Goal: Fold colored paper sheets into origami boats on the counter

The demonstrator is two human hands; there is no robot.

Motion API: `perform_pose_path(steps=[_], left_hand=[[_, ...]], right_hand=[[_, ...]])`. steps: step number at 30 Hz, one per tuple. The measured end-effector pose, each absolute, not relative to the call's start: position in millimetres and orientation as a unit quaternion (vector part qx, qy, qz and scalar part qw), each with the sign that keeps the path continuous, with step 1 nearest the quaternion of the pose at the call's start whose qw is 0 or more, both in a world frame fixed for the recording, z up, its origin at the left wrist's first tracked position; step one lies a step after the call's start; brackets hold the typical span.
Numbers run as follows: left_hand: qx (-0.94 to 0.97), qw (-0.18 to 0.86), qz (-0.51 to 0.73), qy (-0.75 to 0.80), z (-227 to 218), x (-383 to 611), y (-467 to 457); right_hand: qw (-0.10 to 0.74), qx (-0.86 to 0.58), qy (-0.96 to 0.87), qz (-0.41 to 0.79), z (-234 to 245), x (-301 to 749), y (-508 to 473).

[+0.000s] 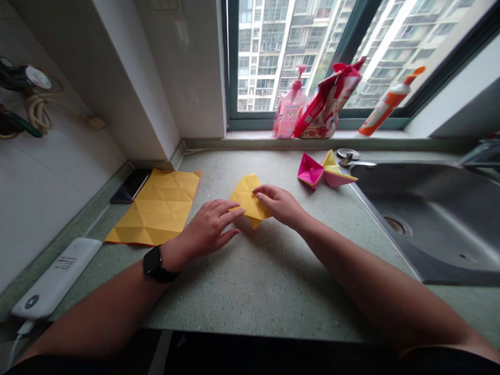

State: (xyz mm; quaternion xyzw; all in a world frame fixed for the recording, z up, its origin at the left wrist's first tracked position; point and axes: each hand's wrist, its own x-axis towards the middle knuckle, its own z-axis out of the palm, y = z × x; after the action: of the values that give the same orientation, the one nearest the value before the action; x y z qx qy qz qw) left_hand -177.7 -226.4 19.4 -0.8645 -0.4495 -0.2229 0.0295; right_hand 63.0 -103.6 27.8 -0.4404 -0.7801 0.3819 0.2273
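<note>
A small folded yellow paper (246,197) lies on the speckled green counter (263,275). My left hand (210,228), with a black watch on the wrist, lies flat with fingers stretched, its fingertips pressing the paper's left edge. My right hand (280,205) rests on the paper's right side, fingers curled and pressing down on a fold. A larger creased yellow sheet (159,207) lies flat to the left of my hands.
Two folded paper pieces, pink (310,170) and yellow-pink (335,171), sit near the steel sink (437,221) at right. A phone (130,185) and white power bank (56,279) lie at left. A soap bottle (289,107), red pouch (329,100) and orange bottle (386,102) stand on the windowsill.
</note>
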Motion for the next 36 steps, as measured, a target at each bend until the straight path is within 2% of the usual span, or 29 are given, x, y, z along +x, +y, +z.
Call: perform_pose_path(steps=[4,7,9,14,22,25,31,36], left_hand=[[-0.856,0.026,-0.221,-0.466,21,-176,-228],[-0.850,0.017,-0.212,-0.482,23,-176,-227],[-0.841,0.022,-0.208,-0.499,24,-175,-227],[-0.802,0.042,-0.227,-0.551,30,-177,-227],[-0.789,0.036,-0.317,-0.524,29,-181,-225],[-0.792,0.043,-0.335,-0.508,28,-181,-225],[-0.785,0.033,-0.339,-0.517,27,-182,-224],[-0.787,0.015,-0.364,-0.499,25,-183,-222]], right_hand=[[0.146,-0.339,-0.763,0.530,30,62,-111],[0.131,-0.295,-0.769,0.551,29,60,-119],[0.140,-0.298,-0.791,0.516,29,58,-125],[0.192,-0.324,-0.875,0.304,35,59,-130],[0.233,-0.311,-0.920,0.050,43,75,-118],[0.215,-0.253,-0.943,0.037,43,77,-115],[0.185,-0.193,-0.956,0.123,42,76,-114],[0.182,-0.208,-0.957,0.087,33,73,-110]])
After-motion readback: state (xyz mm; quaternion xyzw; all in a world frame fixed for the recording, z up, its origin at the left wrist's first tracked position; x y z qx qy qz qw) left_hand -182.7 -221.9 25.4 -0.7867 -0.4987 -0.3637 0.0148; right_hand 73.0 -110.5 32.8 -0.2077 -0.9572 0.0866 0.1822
